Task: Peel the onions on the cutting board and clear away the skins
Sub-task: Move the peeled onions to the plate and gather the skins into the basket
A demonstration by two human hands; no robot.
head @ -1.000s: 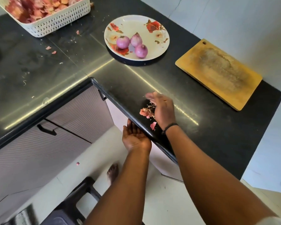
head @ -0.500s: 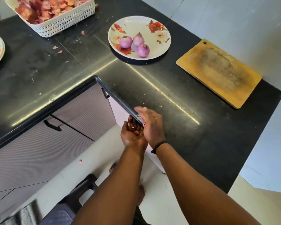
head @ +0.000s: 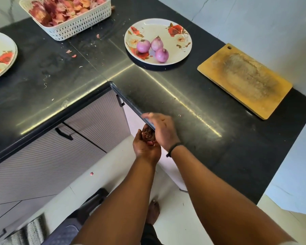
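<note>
Head view. We find the left hand (head: 146, 146) held palm up just below the edge of the black counter (head: 193, 106), its fingers cupped around a small heap of onion skins (head: 148, 136) with wiry roots. The right hand (head: 162, 129) lies at the counter edge directly above it, fingers straight and together, the side of the palm against the stone; it grips nothing. A black band circles the right wrist.

Against the frame 1 second ago, we note that the skins then lay on the counter under the right hand, with the left palm bare; half a second ago they were already dropping into the left palm. They now sit wholly in that palm. 1 pink fleck (head: 179, 115) lies on the counter just right of the right hand.

3 peeled onions (head: 153, 48) rest together on a flowered plate (head: 177, 48) at the back of the counter, unmoved. The wooden cutting board (head: 244, 80) lies to the right, well apart from the hands, bearing only stains. A white basket (head: 81, 23) heaped with skins stands at the back left, a few scraps (head: 71, 53) scattered on the stone near it. Another flowered plate (head: 0, 55) shows at the left edge. A skin fragment (head: 91, 173) lies on the floor below.
</note>
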